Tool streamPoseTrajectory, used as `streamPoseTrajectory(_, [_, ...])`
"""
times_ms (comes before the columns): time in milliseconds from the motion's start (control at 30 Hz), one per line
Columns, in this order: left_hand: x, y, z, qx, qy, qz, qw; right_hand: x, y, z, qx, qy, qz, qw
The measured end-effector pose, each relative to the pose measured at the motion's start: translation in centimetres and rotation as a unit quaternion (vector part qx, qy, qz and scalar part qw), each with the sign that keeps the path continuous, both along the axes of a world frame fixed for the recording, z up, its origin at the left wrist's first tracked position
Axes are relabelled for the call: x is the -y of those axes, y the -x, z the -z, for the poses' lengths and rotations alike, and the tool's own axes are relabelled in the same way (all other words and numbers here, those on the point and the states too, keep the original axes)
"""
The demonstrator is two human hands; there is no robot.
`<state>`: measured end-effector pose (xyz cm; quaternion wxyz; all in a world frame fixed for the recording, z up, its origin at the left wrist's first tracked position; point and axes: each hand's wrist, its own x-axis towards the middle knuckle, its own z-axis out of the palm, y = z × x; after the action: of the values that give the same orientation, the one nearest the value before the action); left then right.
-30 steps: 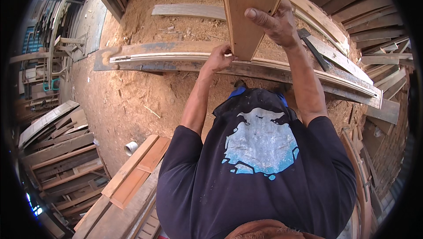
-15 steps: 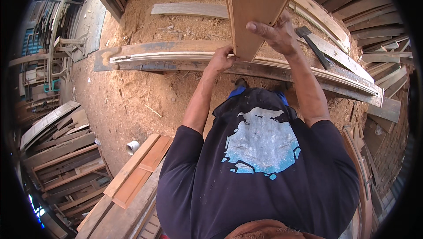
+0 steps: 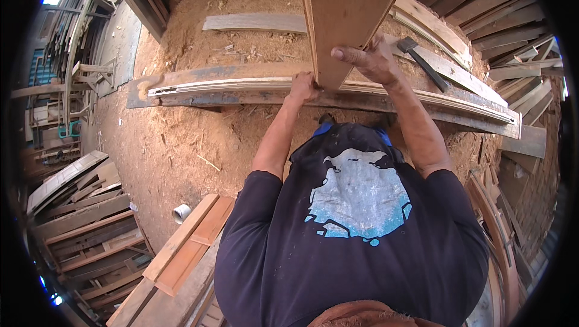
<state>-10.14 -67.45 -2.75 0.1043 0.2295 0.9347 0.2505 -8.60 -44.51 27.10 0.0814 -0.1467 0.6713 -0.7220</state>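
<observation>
A tall wooden panel point(image 3: 350, 13) stands with its lower end on a long grooved wooden rail point(image 3: 241, 84). The rail lies along a worn workbench beam point(image 3: 205, 72). My left hand point(image 3: 303, 89) is closed at the panel's lower left corner, where it meets the rail; its fingertips are partly hidden. Higher up, my right hand point(image 3: 377, 65) holds the panel's right edge, with the thumb lying across the front face and the fingers partly hidden behind. Right of that hand, a dark-handled hammer point(image 3: 425, 65) rests on a pale board point(image 3: 464, 80).
Sawdust and shavings cover the floor point(image 3: 175, 146). Beyond the bench lies a loose plank point(image 3: 256, 22). Stacked timber point(image 3: 90, 224) fills the left, more boards point(image 3: 512, 7) lean at the far right. Wooden panels point(image 3: 187, 248) and a white cup-like container point(image 3: 181, 212) are nearer, lower left.
The view has shifted slightly. My left fingers have curled in closer at the panel's foot, and my right hand has slid slightly left along with the panel, its thumb still on the face.
</observation>
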Motion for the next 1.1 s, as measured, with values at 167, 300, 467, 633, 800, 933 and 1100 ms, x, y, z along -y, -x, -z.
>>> streamPoseTrajectory(167, [0.5, -0.6, 0.0, 0.003, -0.007, -0.013, 1.000, -1.5, -0.1, 0.7, -0.059, 0.031, -0.024, 0.998])
streamPoseTrajectory(300, [0.6, 0.0, 1.1, -0.017, -0.025, 0.011, 0.999, -7.4, 1.7, 6.2, 0.054, 0.257, 0.139, 0.955])
streamPoseTrajectory(467, [0.2, -0.4, 0.4, -0.043, 0.029, 0.014, 0.999, -12.2, 3.2, 22.4, 0.228, 0.288, 0.457, 0.810])
streamPoseTrajectory(633, [0.7, -1.1, 0.6, -0.055, 0.013, -0.007, 0.998, 0.2, 2.0, 28.1, 0.337, 0.343, 0.314, 0.819])
streamPoseTrajectory(800, [-0.3, -0.1, -0.1, -0.064, -0.014, -0.003, 0.998, 1.6, 0.5, 28.4, 0.309, 0.277, 0.261, 0.872])
streamPoseTrajectory(933, [1.7, -0.4, 2.7, -0.025, 0.014, -0.005, 1.000, -0.2, -0.4, 18.0, 0.121, 0.271, 0.172, 0.939])
streamPoseTrajectory(1100, [-0.2, -0.3, 0.6, -0.004, -0.003, -0.005, 1.000, -2.1, 0.7, -2.6, -0.196, 0.185, 0.103, 0.957])
